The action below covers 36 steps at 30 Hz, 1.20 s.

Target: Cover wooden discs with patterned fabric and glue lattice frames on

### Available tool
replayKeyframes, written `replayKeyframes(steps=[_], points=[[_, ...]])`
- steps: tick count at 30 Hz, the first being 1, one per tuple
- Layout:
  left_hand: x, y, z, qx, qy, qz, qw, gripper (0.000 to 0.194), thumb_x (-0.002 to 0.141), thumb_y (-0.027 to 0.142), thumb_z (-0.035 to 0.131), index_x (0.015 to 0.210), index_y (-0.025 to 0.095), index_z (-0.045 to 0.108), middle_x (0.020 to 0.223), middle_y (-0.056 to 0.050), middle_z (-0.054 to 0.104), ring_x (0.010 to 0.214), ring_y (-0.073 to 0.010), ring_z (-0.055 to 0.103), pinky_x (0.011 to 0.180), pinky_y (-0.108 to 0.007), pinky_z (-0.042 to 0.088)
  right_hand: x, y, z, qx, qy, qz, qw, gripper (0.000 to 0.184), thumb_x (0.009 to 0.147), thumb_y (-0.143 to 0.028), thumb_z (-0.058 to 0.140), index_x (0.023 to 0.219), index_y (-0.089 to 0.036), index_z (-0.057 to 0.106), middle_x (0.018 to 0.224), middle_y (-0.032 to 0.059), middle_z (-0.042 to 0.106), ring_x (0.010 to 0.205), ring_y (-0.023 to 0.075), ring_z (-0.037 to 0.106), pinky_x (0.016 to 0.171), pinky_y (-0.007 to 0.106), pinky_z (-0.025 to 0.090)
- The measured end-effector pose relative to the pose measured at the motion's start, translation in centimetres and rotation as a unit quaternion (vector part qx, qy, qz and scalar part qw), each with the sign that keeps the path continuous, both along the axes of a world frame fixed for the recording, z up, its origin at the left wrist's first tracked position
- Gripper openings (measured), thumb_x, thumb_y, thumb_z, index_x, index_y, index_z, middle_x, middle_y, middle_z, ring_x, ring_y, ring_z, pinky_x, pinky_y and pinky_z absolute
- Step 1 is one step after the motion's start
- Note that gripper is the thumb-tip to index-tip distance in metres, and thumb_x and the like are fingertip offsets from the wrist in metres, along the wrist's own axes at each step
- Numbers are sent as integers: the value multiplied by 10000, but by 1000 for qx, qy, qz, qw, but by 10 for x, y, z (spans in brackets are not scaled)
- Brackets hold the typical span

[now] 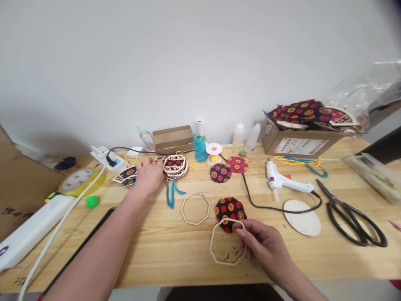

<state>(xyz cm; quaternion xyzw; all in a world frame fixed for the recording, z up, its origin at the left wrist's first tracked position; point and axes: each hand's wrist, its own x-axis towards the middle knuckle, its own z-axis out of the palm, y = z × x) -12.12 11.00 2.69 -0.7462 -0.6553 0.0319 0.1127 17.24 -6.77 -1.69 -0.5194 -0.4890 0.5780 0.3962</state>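
My right hand (261,244) pinches the right side of a thin pale wooden ring frame (219,255) that lies on the wooden table (163,246), overlapping a black fabric circle with red flowers (229,207). My left hand (147,177) reaches far across the table and rests against a stack of octagonal lattice-fronted fabric pieces (175,165), its fingers spread. A teal cord (171,196) trails from near that stack. An empty octagonal wooden frame (195,208) lies between my two hands.
Two more fabric circles (228,168), a teal thread cone (199,147), a white spool and bottles stand behind. A white glue gun (280,180), a wooden oval (302,216) and black scissors (352,217) lie right. A cardboard box of fabric (300,144) sits back right; a power strip (108,159) back left.
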Motion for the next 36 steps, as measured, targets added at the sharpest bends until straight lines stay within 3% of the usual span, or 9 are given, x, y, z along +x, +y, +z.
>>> replayKeyframes(steps=[5,10,13,18,23,26,28,30,36], points=[[-5,4,5,9,-7,-2,1000,348,771,98,397,993,65,663,935,-260,670,1135,-402,465,873,-557,292,2,-1,1,-8,-4,3,1000,385,832,-524,551,854,-158,666,567,-22,515,457,82,457,450,196,376],[-7,-1,29,45,-54,46,997,329,798,87,380,991,58,645,943,-229,669,1112,-388,507,899,-565,286,0,-1,3,-10,-1,3,1000,400,826,-540,551,851,-157,662,572,-26,508,455,79,447,450,197,374],[-7,-11,50,61,-119,74,988,303,873,186,366,989,90,630,883,-128,679,1056,-348,559,913,-530,327,0,-1,4,-12,-1,1,1000,403,822,-542,556,864,-157,668,573,-26,505,455,80,447,453,202,374],[-7,-26,74,139,-284,126,940,412,915,333,350,1121,57,576,1088,-189,633,1147,-426,495,941,-611,310,1,-1,1,-4,-9,7,1000,392,836,-533,544,873,-163,669,574,-24,506,460,86,448,455,205,373],[15,-47,58,122,-520,98,840,481,866,436,433,1170,83,556,1117,-134,669,963,-257,645,864,-421,501,1,-2,-1,2,-15,5,1000,383,848,-522,535,856,-161,661,561,-27,490,461,85,446,454,202,366],[42,-70,37,13,-628,67,775,424,758,460,570,906,73,658,900,-148,727,799,-255,693,712,-393,565,0,-2,-1,4,-13,1,1000,379,847,-518,538,853,-159,658,559,-32,479,457,82,443,450,200,364],[60,-86,24,-118,-785,95,600,369,632,379,732,848,86,671,840,-146,734,772,-264,698,703,-401,569,0,-1,0,9,-10,0,1000,368,852,-508,537,847,-158,652,564,-33,481,457,79,438,449,197,363],[74,-97,15,-172,-836,121,507,341,582,317,797,810,93,680,769,-124,735,706,-238,699,672,-367,573,0,-1,2,14,-12,3,1000,353,860,-494,533,849,-161,650,566,-33,487,461,78,436,452,195,363],[90,-107,3,-211,-861,129,445,288,590,242,817,805,95,693,782,-110,741,686,-211,699,658,-326,572,1,-4,2,17,-24,10,1000,332,879,-472,519,853,-169,653,593,-29,495,479,78,430,460,196,358]])
